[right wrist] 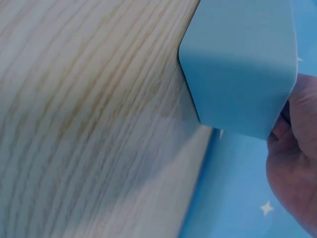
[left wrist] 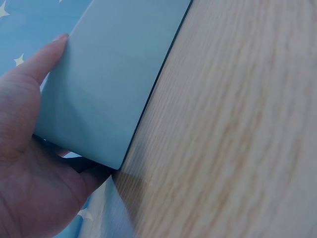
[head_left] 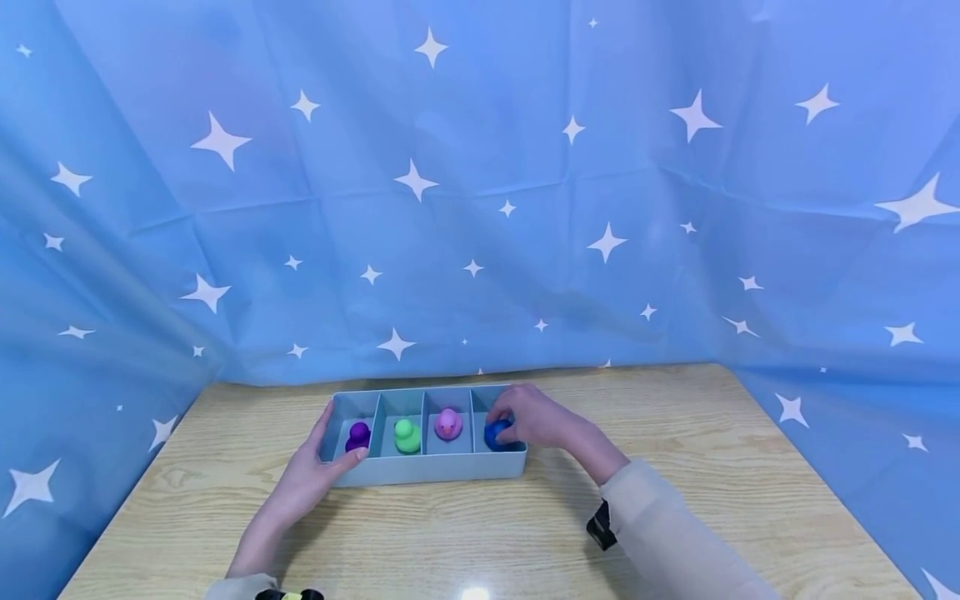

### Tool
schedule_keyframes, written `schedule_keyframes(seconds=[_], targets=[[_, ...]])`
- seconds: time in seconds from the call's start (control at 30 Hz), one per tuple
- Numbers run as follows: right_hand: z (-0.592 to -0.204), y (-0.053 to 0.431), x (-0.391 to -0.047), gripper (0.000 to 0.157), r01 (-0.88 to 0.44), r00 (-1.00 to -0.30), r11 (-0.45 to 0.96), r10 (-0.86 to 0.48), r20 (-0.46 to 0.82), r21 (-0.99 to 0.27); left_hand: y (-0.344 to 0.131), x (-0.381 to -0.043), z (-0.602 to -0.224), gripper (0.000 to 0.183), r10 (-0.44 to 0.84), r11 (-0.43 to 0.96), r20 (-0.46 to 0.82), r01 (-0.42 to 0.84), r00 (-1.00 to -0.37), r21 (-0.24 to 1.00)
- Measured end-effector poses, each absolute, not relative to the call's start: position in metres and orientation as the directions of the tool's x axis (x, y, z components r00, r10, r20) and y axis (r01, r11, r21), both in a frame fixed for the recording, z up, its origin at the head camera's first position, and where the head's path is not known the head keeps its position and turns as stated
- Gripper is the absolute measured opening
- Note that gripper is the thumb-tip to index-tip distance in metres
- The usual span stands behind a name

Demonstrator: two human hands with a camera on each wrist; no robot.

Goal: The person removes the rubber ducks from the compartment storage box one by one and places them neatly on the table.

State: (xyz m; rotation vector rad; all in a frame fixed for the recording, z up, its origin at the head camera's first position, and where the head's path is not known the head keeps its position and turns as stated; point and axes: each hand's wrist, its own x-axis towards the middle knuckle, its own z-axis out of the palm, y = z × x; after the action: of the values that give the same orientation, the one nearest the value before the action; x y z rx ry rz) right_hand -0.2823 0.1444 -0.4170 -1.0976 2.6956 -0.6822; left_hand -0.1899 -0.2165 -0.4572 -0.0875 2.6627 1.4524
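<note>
A grey-blue divided box (head_left: 431, 472) holds a row of small rubber ducks in its compartments. From left to right sit a purple duck (head_left: 358, 435), a green duck (head_left: 407, 436) and a pink duck (head_left: 448, 423). My left hand (head_left: 307, 477) grips the box's left end, its thumb over the front rim and its fingers along the outer side. Inside the rightmost compartment, my right hand (head_left: 536, 417) pinches a blue rubber duck (head_left: 493, 435), which the fingers partly cover. Both wrist views show the box's outer wall (left wrist: 109, 84) but none of the ducks.
The box stands on a light wood-grain table (head_left: 450, 542), towards its back edge. A blue curtain (head_left: 480, 275) with white stars hangs behind the table and along both sides.
</note>
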Motion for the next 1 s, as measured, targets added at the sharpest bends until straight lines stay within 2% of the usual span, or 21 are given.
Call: schedule_keyframes(seconds=[0.5, 1.0], targets=[[-0.413, 0.143, -0.277, 0.015, -0.528, -0.798, 0.602, -0.594, 0.106, -0.599, -0.217, -0.188, -0.458, 0.11, 0.003, 0.527, -0.113, -0.094, -0.994, 0.845], [-0.388, 0.15, -0.275, 0.017, -0.479, -0.823, 0.539, -0.551, 0.14, -0.693, -0.218, -0.189, -0.46, 0.109, 0.002, 0.518, -0.1, -0.084, -0.995, 0.851]])
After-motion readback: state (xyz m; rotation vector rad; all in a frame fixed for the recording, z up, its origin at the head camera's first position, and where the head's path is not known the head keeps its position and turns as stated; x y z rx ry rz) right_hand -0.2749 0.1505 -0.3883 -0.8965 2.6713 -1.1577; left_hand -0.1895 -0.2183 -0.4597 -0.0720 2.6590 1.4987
